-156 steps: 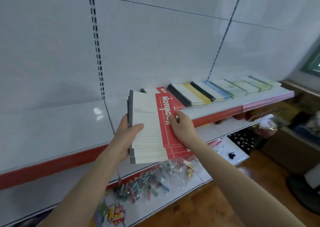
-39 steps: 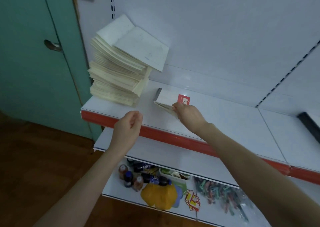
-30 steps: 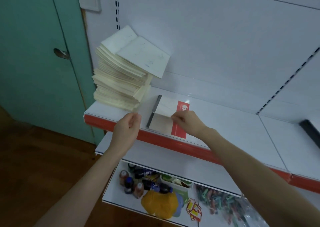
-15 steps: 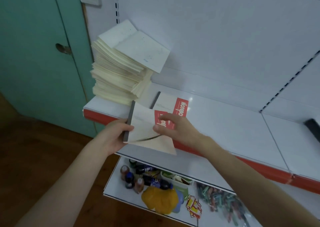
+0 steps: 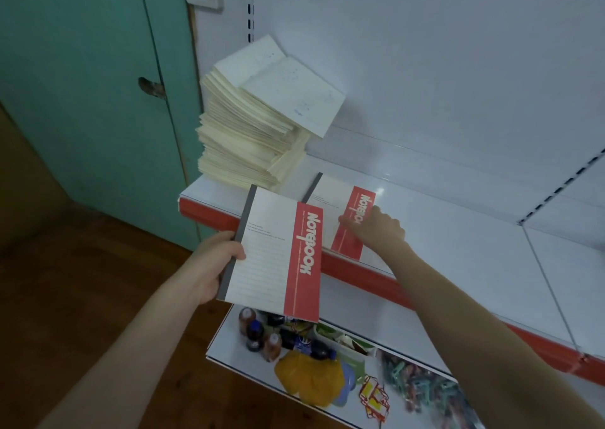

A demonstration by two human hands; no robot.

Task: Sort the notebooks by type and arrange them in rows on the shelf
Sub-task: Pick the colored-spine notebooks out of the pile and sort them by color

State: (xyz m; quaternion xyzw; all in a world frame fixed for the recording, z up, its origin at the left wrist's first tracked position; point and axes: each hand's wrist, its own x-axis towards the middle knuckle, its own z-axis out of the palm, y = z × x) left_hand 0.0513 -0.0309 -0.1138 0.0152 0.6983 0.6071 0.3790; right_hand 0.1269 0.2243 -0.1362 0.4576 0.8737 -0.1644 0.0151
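The left hand (image 5: 219, 265) has its fingers clamped round the grey spine of a red-striped notebook (image 5: 275, 255), holding it face up just off the front edge of the shelf (image 5: 458, 232). The right hand (image 5: 376, 229) is over on the second notebook (image 5: 334, 196), which lies flat on the shelf beside the cream stack (image 5: 252, 127). Its fingers are down on the red band, but whether they hook an edge cannot be told.

The job here looks like matching the pair: keep that lower book pinned so it can't slide, then land the held one square, spines together, stripes the same way.

The count is two red-striped notebooks, though any hidden beneath can't be seen. There is one cream stack, far too many to count.
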